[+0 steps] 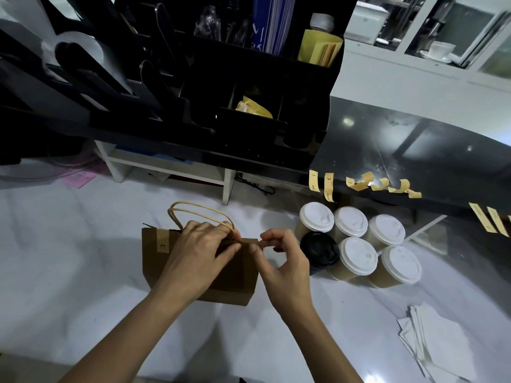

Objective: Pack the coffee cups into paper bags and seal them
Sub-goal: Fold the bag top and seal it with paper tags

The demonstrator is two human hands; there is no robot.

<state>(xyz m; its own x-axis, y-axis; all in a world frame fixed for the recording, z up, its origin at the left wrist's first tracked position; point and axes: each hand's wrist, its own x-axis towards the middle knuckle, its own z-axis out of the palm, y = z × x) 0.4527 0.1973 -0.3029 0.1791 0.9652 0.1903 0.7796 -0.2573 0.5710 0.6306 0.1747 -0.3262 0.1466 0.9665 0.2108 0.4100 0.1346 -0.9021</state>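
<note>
A brown paper bag (177,268) stands upright on the white marbled counter (69,258), near the middle. A tan sticker (163,244) is already folded over its top edge at the left. The left hand (199,246) lies over the bag's mouth, its grip curled round the top edge and the base of the pale twisted-paper handles (193,211), which arch up on the far side. The right hand (280,261) is just right of the bag's top right corner; thumb and forefinger pinch together on a small tan strip (255,246) at that corner.

Right of the bag, close beside the right hand, six paper coffee cups (356,244) stand in a tight cluster: kraft-coloured walls, five round white plastic lids, one glossy black lid (319,248). More tan sticker strips (367,183) hang curling from the edge of a dark polished shelf beyond the cups. A stack of white paper sheets (439,346) lies near right.
</note>
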